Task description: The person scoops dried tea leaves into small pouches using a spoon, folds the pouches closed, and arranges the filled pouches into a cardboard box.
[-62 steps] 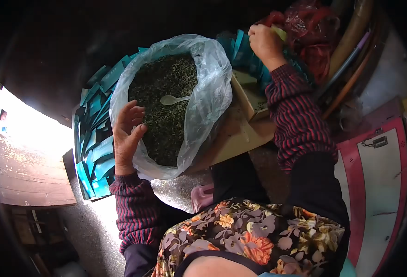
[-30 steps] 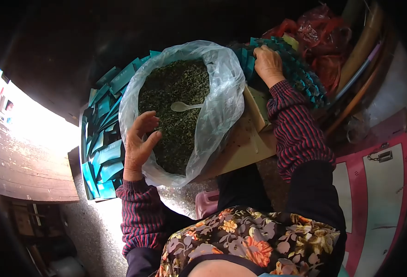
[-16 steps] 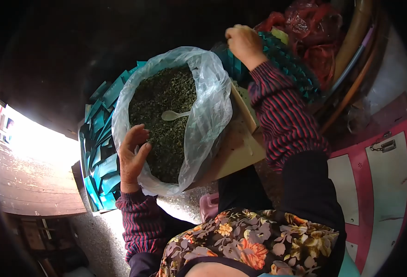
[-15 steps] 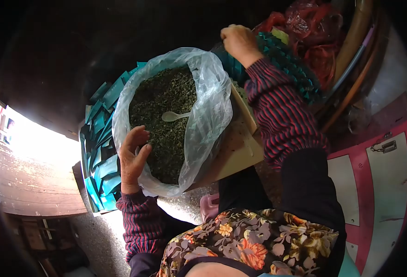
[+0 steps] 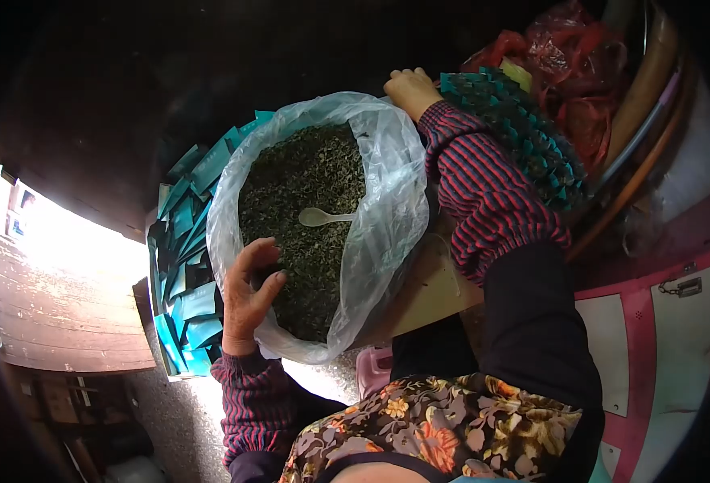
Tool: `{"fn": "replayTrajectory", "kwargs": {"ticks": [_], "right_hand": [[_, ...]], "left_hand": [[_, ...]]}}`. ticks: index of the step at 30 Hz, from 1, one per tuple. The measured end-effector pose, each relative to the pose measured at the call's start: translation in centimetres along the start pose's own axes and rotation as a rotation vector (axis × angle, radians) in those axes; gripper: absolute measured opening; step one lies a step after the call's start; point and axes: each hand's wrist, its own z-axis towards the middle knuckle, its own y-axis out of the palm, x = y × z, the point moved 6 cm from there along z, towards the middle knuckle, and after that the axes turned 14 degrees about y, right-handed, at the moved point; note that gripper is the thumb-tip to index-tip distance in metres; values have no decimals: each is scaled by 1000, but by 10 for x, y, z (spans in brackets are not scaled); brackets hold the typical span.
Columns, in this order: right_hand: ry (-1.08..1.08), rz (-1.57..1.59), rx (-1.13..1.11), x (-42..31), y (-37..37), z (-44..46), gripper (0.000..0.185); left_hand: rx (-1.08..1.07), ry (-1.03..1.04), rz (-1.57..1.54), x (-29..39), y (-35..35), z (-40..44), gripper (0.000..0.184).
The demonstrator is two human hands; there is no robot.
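Note:
A clear plastic bag stands wide open, filled with dried, chopped green leaves. A pale plastic spoon lies on the leaves. My left hand is at the bag's near left rim, thumb and fingers apart, with nothing between them. My right hand is beyond the bag's far right rim, beside the closely packed teal packets. Its fingers are curled down, and whatever they hold is hidden. More teal packets lie overlapping in a box left of the bag.
Red plastic bags lie at the upper right, beside curved pipes or poles. A pink and white cabinet stands at the right. A wooden surface is at the left, and a pink stool is below the bag.
My right hand has moved left along the packets, away from the red bags, to near the bag's far rim. My left hand keeps its place by the bag. The camera view has shifted slightly.

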Motion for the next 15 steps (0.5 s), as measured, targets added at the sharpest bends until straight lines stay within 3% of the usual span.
{"fn": "replayTrajectory", "kwargs": {"ticks": [15], "right_hand": [[92, -27, 150, 43, -10, 8, 15]], "left_hand": [[-29, 11, 96, 2, 2, 2, 50]]}}
